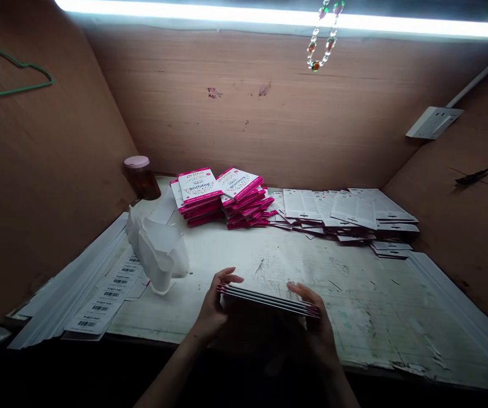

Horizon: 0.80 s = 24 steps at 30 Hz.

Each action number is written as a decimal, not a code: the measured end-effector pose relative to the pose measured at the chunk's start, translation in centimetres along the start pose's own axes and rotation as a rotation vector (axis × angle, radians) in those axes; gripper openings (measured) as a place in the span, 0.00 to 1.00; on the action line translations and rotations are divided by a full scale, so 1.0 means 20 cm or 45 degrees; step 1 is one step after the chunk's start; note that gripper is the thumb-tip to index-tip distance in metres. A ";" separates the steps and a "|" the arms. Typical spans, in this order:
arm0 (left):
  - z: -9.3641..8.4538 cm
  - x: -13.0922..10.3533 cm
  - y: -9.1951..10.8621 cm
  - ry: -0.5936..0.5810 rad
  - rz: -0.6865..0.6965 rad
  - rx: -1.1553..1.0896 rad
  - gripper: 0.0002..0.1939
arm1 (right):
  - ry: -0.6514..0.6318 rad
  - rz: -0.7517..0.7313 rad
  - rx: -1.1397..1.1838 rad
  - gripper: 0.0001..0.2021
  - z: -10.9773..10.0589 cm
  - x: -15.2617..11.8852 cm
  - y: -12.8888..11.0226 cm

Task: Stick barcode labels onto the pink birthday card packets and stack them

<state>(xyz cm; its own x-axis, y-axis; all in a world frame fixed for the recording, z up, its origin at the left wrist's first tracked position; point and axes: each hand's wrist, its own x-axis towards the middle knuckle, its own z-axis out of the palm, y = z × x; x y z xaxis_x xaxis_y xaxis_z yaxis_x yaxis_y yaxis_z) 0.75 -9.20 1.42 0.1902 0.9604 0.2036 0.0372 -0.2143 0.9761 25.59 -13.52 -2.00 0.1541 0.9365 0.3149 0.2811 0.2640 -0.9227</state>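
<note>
Between my two hands a small stack of flat cards is held edge-on, just above the front of the table. Its layers show as thin pale lines with pink at the ends. My left hand grips the stack's left end, with the fingers over the far side. At the right end my right hand closes round it, thumb and fingers at the edge. The faces of the held cards cannot be seen from here. Beyond the hands lie piles of pink and white "birthday" packets.
White packets lie spread at the back right. On the left are a crumpled white bag, barcode label sheets and a lidded jar. Wooden walls enclose the table on three sides. A beaded string hangs overhead.
</note>
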 end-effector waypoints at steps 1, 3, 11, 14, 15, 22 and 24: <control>0.00 0.00 0.00 0.006 0.000 -0.003 0.29 | -0.028 0.003 0.031 0.19 0.01 0.00 0.01; 0.01 0.00 -0.01 0.038 0.016 -0.003 0.24 | -0.068 -0.019 0.103 0.13 0.04 0.02 0.02; -0.02 0.00 0.00 0.061 0.106 0.156 0.18 | 0.011 -0.026 0.324 0.09 0.10 0.03 -0.05; -0.08 0.02 0.00 0.068 0.140 0.258 0.31 | 0.151 0.044 0.442 0.09 0.02 0.09 -0.12; -0.09 0.03 0.00 0.061 0.146 0.265 0.36 | 0.203 0.082 0.491 0.09 -0.02 0.11 -0.14; -0.01 0.02 0.07 -0.135 -0.066 0.020 0.40 | 0.115 0.246 0.553 0.15 -0.17 0.17 -0.20; 0.04 0.00 0.06 -0.069 -0.180 -0.076 0.37 | -0.074 0.200 0.450 0.15 -0.17 0.20 -0.17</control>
<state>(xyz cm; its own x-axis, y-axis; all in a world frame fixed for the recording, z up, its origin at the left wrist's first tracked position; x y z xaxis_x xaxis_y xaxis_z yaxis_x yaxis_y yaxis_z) 1.55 -9.58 2.54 0.2399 0.9689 0.0608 0.0091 -0.0648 0.9979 28.44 -11.42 3.14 0.1123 0.9807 0.1601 -0.0869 0.1702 -0.9816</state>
